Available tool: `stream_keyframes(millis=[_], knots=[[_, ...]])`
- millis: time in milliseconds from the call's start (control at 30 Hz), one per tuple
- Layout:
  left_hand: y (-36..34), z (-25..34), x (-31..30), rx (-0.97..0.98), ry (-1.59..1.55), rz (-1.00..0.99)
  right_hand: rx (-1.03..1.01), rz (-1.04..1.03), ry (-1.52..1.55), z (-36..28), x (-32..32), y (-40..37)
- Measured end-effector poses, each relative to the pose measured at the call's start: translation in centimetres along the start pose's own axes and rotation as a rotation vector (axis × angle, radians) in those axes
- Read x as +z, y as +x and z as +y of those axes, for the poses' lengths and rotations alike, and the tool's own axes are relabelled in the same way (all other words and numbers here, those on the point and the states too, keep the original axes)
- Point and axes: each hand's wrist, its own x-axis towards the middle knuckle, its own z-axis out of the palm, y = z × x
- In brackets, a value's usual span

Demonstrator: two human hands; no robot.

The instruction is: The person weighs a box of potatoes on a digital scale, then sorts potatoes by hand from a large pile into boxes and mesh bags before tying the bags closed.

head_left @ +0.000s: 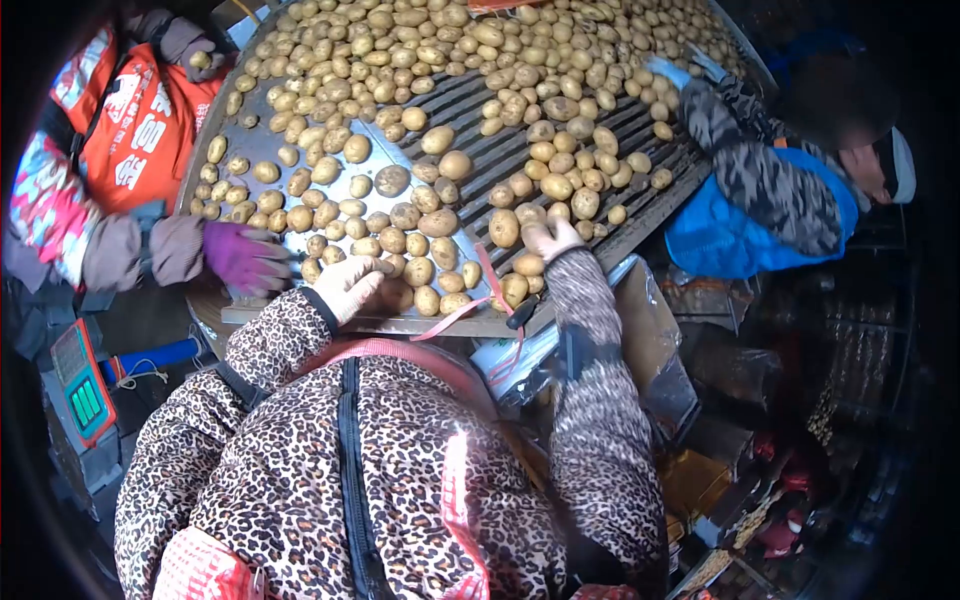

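Many potatoes (437, 223) lie loose on the sorting table in front of me. My left hand (350, 286), in a pale glove, is at the near edge with its fingers curled together among potatoes. Whatever is in those fingers is hidden. To the right, my right hand (552, 238), also pale-gloved, has its fingers closed around a potato (529, 213) at the end of the slatted part. Other potatoes (504, 228) touch or surround this hand. Between my hands, a pink strap (455, 318) hangs over the table edge.
Across the table, a potato heap (400, 40) covers the far side. Bare slats (470, 120) and a metal plate (375, 155) show between potatoes. A co-worker's purple glove (245, 258) is close on my left; another co-worker's camouflage sleeve (780, 195) is at right. A scale (85, 385) stands lower left.
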Motion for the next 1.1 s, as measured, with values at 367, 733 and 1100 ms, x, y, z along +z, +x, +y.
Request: stream_keyframes(millis=[367,733,1100], knots=[[3.5,11.8,0.2,0.374,0.033,0.009,0.639,-0.234,1.632,-20.0,5.2,-12.0],[1.7,8.4,-0.6,0.401,0.458,0.142,0.322,-0.359,1.632,-17.4,9.2,-14.8],[2.6,-0.3,-4.3,-0.075,0.318,0.15,0.276,-0.25,1.829,-13.3,2.7,-17.0]])
